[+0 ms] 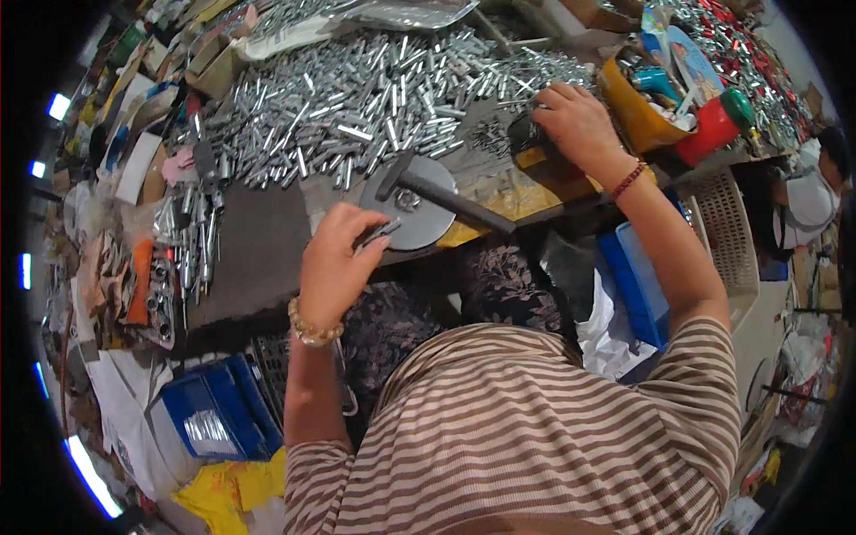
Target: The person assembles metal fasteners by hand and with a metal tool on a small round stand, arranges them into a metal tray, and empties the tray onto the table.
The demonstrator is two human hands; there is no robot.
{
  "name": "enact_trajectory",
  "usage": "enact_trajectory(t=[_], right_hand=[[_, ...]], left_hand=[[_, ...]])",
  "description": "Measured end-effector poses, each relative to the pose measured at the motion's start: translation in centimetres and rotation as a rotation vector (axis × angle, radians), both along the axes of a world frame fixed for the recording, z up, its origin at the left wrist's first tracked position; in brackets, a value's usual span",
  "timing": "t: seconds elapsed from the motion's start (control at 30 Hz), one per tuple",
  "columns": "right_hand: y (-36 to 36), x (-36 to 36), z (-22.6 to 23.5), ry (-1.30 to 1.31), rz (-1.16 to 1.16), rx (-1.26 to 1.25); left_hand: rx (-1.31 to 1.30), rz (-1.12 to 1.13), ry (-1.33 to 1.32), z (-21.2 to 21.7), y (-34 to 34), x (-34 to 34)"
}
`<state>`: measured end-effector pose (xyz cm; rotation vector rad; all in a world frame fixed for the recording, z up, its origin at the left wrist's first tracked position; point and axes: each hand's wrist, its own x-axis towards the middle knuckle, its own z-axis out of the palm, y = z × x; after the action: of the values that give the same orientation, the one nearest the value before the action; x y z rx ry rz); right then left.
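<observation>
the left hand [334, 259] pinches a small metal pin [379, 234] at the round steel plate's [419, 223] 8 o'clock edge; the right hand [575, 120] is cupped over the tube pile [357, 107], hammer [446, 198] idle. the pin should sit upright before any strike.

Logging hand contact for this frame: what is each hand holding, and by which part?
The left hand pinches a small metal part by its near end, beside the round metal disc. The right hand covers a dark object; its grip there cannot be told.
</observation>
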<state>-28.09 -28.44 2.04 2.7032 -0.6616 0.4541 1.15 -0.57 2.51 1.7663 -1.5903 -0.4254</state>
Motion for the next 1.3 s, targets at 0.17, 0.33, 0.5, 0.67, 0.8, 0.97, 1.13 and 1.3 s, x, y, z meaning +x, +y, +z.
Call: enact_trajectory(t=[0.17, 0.33, 0.5, 0.67, 0.8, 0.97, 1.13, 1.3], right_hand=[[2.8, 1.5, 0.8, -0.242, 0.084, 0.118], [11.6, 6.2, 2.3, -0.674, -0.019, 0.938], [15.4, 8.4, 0.1, -0.653, 0.089, 1.192], [15.8, 8.2, -0.6, -0.338, 0.213, 0.500], [15.9, 8.8, -0.6, -0.298, 0.179, 0.399], [15.6, 9.2, -0.8, -0.364, 0.206, 0.378], [15.4, 9.3, -0.9, -0.381, 0.213, 0.411], [15.1, 9.4, -1.0, -0.386, 0.228, 0.432]], left_hand=[[-0.027, 0.084, -0.072, -0.8, -0.4, -1.0], [-0.070, 0.122, -0.052, -1.7, -0.2, -1.1], [-0.096, 0.130, -0.030, -1.7, -0.1, -1.3], [-0.132, 0.133, -0.022, -2.0, 0.2, -1.2], [-0.142, 0.121, -0.144, -1.6, 0.1, -1.3], [-0.122, 0.115, -0.058, -1.7, 0.1, -0.9], [-0.091, 0.100, 0.035, -2.2, 0.3, -0.7], [-0.097, 0.113, 0.070, -2.3, 0.3, -0.9]])
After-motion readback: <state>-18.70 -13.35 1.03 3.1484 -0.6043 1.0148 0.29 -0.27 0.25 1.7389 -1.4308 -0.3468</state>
